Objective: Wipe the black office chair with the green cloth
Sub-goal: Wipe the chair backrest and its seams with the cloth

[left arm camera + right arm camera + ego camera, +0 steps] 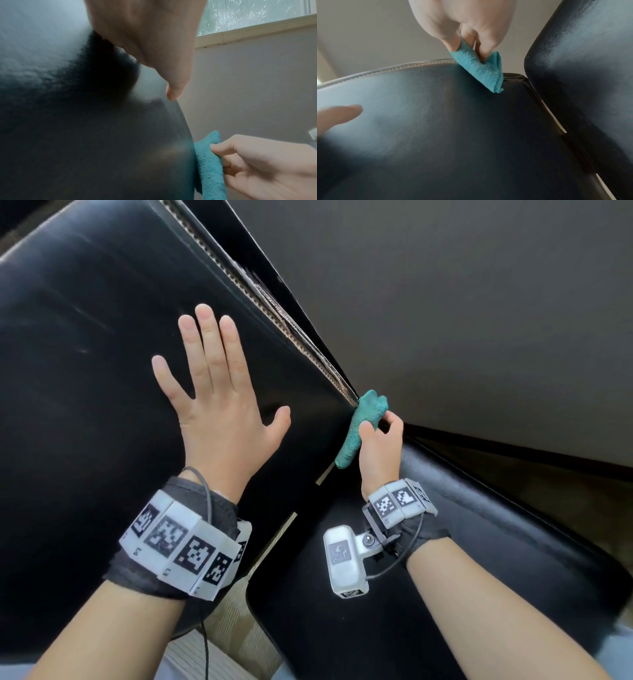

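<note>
The black chair (85,371) fills most of the head view, its wide padded panel tilted, with a second padded part (479,525) at lower right across a narrow gap. The left hand (219,405) lies flat on the wide panel, fingers straight and spread, thumb out toward the panel's right edge. The right hand (380,446) pinches the cloth (359,426) between thumb and fingers. The cloth, green and folded into a narrow wad, is pressed against the panel's right edge, near the stitched seam (385,69).
</note>
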`<state>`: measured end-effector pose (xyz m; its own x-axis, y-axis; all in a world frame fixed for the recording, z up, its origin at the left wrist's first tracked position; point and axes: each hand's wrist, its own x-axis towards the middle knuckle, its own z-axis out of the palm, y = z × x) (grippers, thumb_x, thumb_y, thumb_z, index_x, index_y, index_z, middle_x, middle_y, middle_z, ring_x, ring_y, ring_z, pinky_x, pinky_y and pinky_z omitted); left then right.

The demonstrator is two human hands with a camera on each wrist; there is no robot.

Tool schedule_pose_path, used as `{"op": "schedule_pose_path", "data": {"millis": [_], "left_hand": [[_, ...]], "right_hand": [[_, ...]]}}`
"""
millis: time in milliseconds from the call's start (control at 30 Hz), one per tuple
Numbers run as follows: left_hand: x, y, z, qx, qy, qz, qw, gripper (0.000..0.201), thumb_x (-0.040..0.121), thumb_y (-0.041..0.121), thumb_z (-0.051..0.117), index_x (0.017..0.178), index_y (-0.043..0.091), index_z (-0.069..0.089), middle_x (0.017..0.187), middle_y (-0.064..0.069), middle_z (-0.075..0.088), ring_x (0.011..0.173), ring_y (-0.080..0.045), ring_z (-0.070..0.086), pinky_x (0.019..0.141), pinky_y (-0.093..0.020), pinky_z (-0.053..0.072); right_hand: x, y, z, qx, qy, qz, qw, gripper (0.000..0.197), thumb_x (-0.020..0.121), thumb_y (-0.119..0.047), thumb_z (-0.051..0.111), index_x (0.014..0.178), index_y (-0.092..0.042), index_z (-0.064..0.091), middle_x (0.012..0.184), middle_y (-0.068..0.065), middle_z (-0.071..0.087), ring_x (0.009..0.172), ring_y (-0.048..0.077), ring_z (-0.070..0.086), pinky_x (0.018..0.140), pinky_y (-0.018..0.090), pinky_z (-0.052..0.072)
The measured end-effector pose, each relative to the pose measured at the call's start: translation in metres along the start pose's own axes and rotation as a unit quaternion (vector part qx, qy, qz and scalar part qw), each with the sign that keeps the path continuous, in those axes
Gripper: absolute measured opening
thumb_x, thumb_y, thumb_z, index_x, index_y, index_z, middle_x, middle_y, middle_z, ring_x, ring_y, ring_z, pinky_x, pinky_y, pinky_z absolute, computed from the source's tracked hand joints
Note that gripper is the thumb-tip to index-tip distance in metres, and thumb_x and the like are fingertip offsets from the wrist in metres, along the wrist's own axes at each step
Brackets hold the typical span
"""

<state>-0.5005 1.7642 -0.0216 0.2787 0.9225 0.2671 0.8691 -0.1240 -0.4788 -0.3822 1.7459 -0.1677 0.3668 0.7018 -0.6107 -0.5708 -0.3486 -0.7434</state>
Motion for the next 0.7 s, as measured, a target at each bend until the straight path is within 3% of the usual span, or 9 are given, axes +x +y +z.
{"op": "schedule_pose_path", "data": {"millis": [133, 233, 267, 367, 533, 633, 700], "left_hand": [[-0.001, -0.004, -0.001, -0.001, -0.005, 0.013, 1.0, 0.101, 0.08, 0.054, 0.053, 0.148, 0.001, 0.0, 0.156, -0.021, 0.004, 0.143, -0.034, 0.001, 0.11, -0.06, 0.006], [-0.004, -0.007, -0.001, -0.023, -0.008, 0.016, 1.0, 0.1, 0.08, 0.051, 0.053, 0.149, 0.003, -0.001, 0.156, -0.019, 0.001, 0.142, -0.03, -0.004, 0.11, -0.058, 0.003], [-0.004, -0.008, -0.002, -0.031, -0.012, 0.018, 0.999, 0.1, 0.08, 0.051, 0.054, 0.149, 0.003, -0.001, 0.157, -0.019, 0.001, 0.143, -0.029, -0.005, 0.111, -0.058, 0.002], [-0.004, -0.009, -0.006, -0.04, -0.019, 0.021, 0.999, 0.1, 0.08, 0.051, 0.054, 0.149, 0.004, -0.002, 0.157, -0.018, -0.001, 0.144, -0.029, -0.004, 0.111, -0.056, -0.001], [-0.004, -0.012, -0.007, -0.036, -0.027, 0.034, 0.998, 0.101, 0.079, 0.051, 0.056, 0.149, 0.005, 0.0, 0.157, -0.017, 0.001, 0.143, -0.028, -0.005, 0.111, -0.055, 0.002], [-0.005, -0.016, -0.007, -0.033, -0.028, 0.047, 0.998, 0.099, 0.08, 0.05, 0.056, 0.149, 0.006, 0.001, 0.157, -0.017, 0.001, 0.143, -0.027, -0.006, 0.111, -0.055, 0.003], [-0.005, -0.016, -0.008, -0.033, -0.028, 0.049, 0.998, 0.097, 0.08, 0.05, 0.055, 0.149, 0.006, 0.001, 0.157, -0.017, 0.001, 0.143, -0.027, -0.005, 0.111, -0.055, 0.003]], "right_hand": [[0.003, 0.004, 0.008, -0.005, -0.005, 0.036, 0.999, 0.036, 0.091, -0.013, 0.042, 0.127, -0.011, 0.04, 0.11, 0.006, 0.053, 0.096, 0.018, 0.051, 0.085, 0.032, 0.041], [0.002, 0.002, 0.011, -0.037, -0.023, 0.04, 0.998, 0.021, 0.093, -0.013, 0.036, 0.113, -0.015, 0.041, 0.088, -0.002, 0.047, 0.078, 0.011, 0.046, 0.074, 0.026, 0.039], [0.0, 0.0, 0.012, -0.035, -0.029, 0.041, 0.998, 0.029, 0.092, -0.013, 0.036, 0.119, -0.021, 0.043, 0.091, -0.004, 0.049, 0.081, 0.009, 0.047, 0.077, 0.025, 0.04], [-0.014, -0.009, 0.014, -0.052, -0.043, 0.025, 0.997, 0.046, 0.088, -0.022, 0.038, 0.132, -0.035, 0.044, 0.121, -0.006, 0.054, 0.111, 0.012, 0.05, 0.098, 0.033, 0.04], [-0.04, -0.017, 0.015, -0.098, -0.041, -0.068, 0.992, 0.041, 0.096, -0.02, 0.038, 0.136, -0.027, 0.04, 0.13, -0.007, 0.051, 0.114, 0.007, 0.047, 0.1, 0.029, 0.039], [-0.042, -0.01, 0.02, -0.098, -0.042, -0.092, 0.99, 0.045, 0.098, -0.021, 0.037, 0.141, -0.033, 0.032, 0.131, -0.014, 0.045, 0.111, -0.002, 0.041, 0.097, 0.02, 0.033], [-0.042, -0.006, 0.025, -0.08, -0.043, -0.091, 0.992, 0.042, 0.098, -0.021, 0.037, 0.137, -0.035, 0.039, 0.131, -0.018, 0.043, 0.114, -0.002, 0.042, 0.1, 0.021, 0.033]]}}
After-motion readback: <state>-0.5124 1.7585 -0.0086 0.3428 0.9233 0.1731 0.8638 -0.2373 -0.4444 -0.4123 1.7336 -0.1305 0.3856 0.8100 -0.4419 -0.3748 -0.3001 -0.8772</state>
